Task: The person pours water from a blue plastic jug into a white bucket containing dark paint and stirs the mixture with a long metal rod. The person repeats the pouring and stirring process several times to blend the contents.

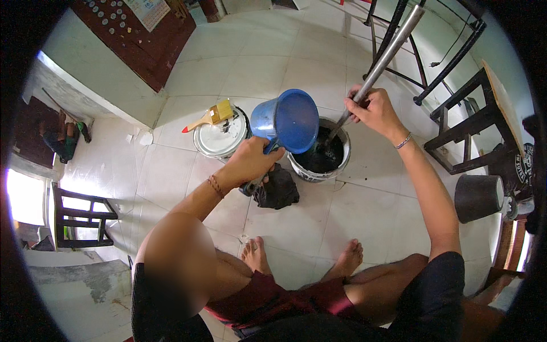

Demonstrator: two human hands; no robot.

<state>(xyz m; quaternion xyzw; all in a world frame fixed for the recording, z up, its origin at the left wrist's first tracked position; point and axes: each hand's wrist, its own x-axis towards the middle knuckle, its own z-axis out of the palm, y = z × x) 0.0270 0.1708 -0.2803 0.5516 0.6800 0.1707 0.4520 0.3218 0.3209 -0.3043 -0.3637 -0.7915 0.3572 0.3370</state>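
My left hand (253, 159) grips the handle of a blue plastic dipper (293, 121), tipped over the left side of an open bucket (313, 174) of dark liquid. My right hand (370, 108) holds a long metal rod (392, 48), its lower end down in that bucket. A paintbrush (216, 114) with yellow bristles and a wooden handle lies on the white lid (216, 142) of another container, left of the dipper. Below my left hand are a black plastic bag (275, 191) and a metal object, partly hidden, that I cannot make out.
Black metal frames (413, 62) stand at upper right, a wood-topped black frame (456, 122) below them. A dark bucket (476, 198) sits at the right. A black chair (80, 216) is at left, and a brown board (137, 40) at upper left. My bare feet rest on tiles (285, 219).
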